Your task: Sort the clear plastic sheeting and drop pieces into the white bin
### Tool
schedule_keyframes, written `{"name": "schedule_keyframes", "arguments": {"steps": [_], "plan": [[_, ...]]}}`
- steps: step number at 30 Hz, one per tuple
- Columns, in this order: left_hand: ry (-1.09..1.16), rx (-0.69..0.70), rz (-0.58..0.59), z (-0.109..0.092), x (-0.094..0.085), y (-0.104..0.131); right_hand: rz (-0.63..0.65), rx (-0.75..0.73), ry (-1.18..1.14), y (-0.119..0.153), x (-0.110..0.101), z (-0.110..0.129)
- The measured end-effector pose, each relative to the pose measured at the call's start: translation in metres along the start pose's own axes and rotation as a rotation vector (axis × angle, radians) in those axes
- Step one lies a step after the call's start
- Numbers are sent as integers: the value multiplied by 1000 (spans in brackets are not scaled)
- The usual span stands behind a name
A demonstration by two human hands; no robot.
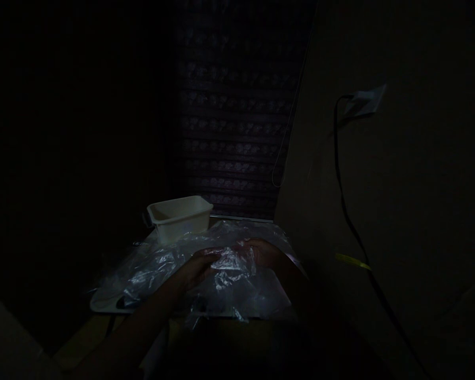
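Observation:
In dim light, a crinkled clear plastic bag (233, 261) is stretched between my two hands above a small table. My left hand (198, 266) grips its left side, fingers closed on the film. On the other side, my right hand (263, 252) has its fingers curled round the plastic, partly covered by it. More loose clear plastic (154, 269) is spread over the tabletop to the left and behind. Whether the bag holds anything is too dark to tell.
A pale plastic tub (184, 227) stands at the back left of the table (103, 302). A patterned blind (229, 132) hangs behind. On the right wall, a black cable (346, 211) with a yellow tag (352, 260) runs down from a socket (366, 101).

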State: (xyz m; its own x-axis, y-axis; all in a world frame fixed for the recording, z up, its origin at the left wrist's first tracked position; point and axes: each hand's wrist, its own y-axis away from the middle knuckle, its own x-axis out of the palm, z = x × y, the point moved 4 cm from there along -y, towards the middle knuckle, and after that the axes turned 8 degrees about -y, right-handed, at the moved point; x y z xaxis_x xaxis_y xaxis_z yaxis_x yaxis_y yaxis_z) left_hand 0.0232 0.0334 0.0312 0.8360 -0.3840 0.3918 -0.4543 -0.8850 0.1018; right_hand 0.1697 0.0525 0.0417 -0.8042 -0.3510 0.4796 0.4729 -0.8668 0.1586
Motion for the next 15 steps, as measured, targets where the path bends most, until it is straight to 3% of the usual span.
{"name": "schedule_keyframes", "arguments": {"steps": [4, 10, 15], "plan": [[-39, 17, -50, 4, -9, -3, -20, -14, 45, 2, 1, 0], [-34, 69, -160, 3, -22, -8, -182, -94, 229, 0, -9, 2], [92, 132, -346, 1, -32, -12, -328, -249, 344, 5, -12, 33]]}}
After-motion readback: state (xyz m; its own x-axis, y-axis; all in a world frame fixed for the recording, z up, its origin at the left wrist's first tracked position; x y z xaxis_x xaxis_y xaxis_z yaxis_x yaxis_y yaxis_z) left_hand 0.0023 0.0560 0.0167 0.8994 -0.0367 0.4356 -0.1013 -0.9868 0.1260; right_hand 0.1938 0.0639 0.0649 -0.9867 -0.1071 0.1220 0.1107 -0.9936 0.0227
